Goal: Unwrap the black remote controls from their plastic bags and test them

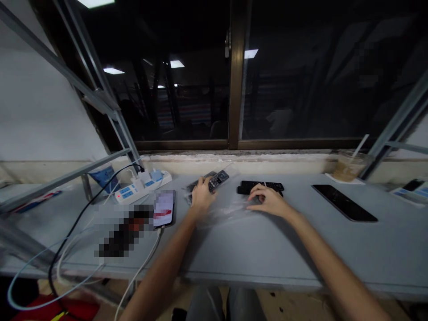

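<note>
My left hand [202,195] is closed over a dark remote control [221,176] with light buttons, in a clear plastic wrapper. Another dark wrapped item shows partly behind those fingers. My right hand [269,201] is curved above the desk, its thumb and forefinger apart with nothing plainly between them. Just behind its fingers lie black remote controls [269,184], side by side and partly hidden by the hand. A clear plastic bag [227,209] lies flat between my hands, blurred, close to my right fingertips.
On the grey desk [234,254], a power strip [143,187] with plugs and cables stands left, near a lit phone [164,208]. A dark tablet-like slab [344,203] lies right, before a drink cup [349,165] with a straw. Metal frame posts [125,133] rise at both sides.
</note>
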